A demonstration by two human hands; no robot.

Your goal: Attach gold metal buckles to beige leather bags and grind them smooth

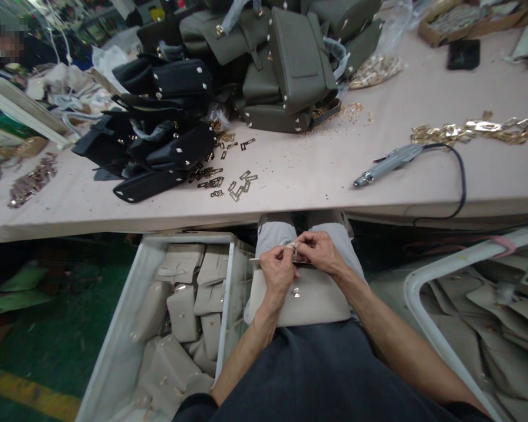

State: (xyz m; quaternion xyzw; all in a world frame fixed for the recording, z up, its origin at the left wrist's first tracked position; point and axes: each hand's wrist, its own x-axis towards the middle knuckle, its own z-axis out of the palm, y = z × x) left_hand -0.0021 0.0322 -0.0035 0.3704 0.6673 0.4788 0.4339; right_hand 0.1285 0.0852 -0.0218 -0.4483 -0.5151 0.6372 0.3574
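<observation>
A beige handbag [319,299] rests on my lap, with a small metal clasp part [296,291] on its front. At its far edge, my left hand [278,269] is closed, thumb and fingers pinching the bag's edge. Right beside it, my right hand [320,251] is closed in a pinch too, fingertips touching those of the left. Between the fingertips is a small pale piece [294,249]; the fingers cover most of it, and I cannot tell its kind.
On the table [290,176] lie an electric screwdriver [389,164], gold metal fittings [479,129], black handbags [158,140] and olive handbags [297,64]. Left of my legs stands a bin [231,293] of beige handbags; at right, another bin [411,293] holds beige pieces.
</observation>
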